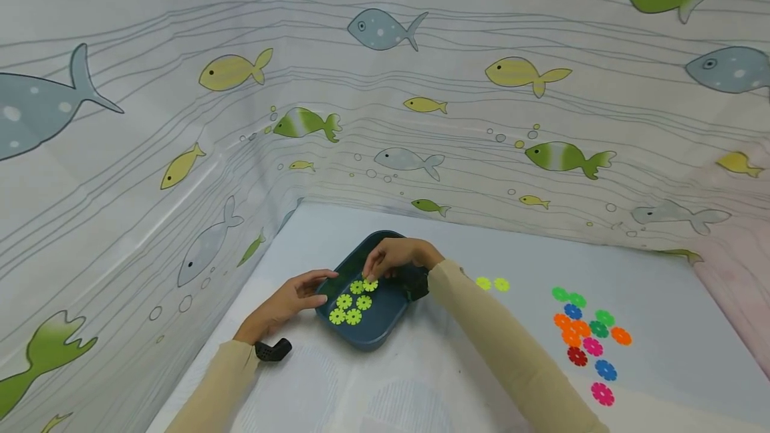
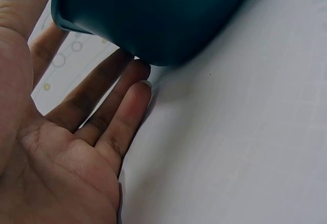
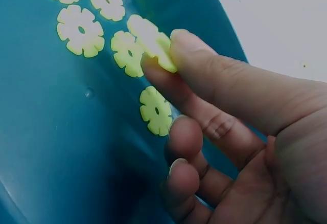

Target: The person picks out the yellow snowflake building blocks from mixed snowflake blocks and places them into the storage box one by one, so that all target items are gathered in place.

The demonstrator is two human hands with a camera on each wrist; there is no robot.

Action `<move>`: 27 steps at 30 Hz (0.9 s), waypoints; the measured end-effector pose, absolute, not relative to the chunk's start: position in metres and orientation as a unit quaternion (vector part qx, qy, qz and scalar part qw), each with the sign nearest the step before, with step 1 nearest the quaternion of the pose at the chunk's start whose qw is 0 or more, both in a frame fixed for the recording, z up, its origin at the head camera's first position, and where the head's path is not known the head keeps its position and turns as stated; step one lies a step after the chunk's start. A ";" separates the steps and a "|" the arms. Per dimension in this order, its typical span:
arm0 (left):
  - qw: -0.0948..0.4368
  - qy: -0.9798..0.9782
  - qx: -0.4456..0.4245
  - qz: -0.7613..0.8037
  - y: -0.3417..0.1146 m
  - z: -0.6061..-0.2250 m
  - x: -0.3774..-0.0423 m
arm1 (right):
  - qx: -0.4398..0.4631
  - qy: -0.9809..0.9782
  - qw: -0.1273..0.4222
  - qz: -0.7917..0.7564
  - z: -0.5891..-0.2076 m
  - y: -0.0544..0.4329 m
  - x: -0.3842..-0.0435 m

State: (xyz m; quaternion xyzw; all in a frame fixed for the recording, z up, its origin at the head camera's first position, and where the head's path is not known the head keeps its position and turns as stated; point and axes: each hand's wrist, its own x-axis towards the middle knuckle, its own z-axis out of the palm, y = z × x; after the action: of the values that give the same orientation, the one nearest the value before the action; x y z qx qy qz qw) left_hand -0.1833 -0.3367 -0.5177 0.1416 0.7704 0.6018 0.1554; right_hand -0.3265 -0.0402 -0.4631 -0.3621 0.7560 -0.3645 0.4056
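Note:
A dark teal plastic basin (image 1: pixel 375 336) stands on the table with several yellow-green notched flower discs (image 1: pixel 353 317) lying inside. Over its far part, my right hand (image 1: pixel 394 256) pinches a yellow-green flower disc (image 3: pixel 150 41) between thumb and index finger. The other fingers of that hand curl loosely, close to another disc (image 3: pixel 156 110) on the basin floor. At the left rim is my left hand (image 1: pixel 295 296), its thumb and index finger reaching over the edge. In the left wrist view its extended fingers (image 2: pixel 122 114) reach the basin's outer wall.
Right of the right forearm, two yellow-green discs (image 1: pixel 501 284) lie on the white table. Farther right is a loose group of green, blue, orange (image 1: pixel 621 336), red and pink discs (image 1: pixel 602 393). A fish-patterned sheet (image 1: pixel 385 85) surrounds the table at the back and left.

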 end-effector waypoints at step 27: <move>0.156 0.760 0.152 0.612 -0.336 -0.516 -0.184 | -0.379 0.785 0.365 -0.328 -0.468 -0.039 -0.326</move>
State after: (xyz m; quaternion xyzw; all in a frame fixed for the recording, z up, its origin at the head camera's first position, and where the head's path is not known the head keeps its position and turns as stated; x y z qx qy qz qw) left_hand -0.1844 -0.3360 -0.5162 0.1516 0.7599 0.6125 0.1564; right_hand -0.3260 -0.0395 -0.4684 -0.3791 0.7845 -0.3282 0.3649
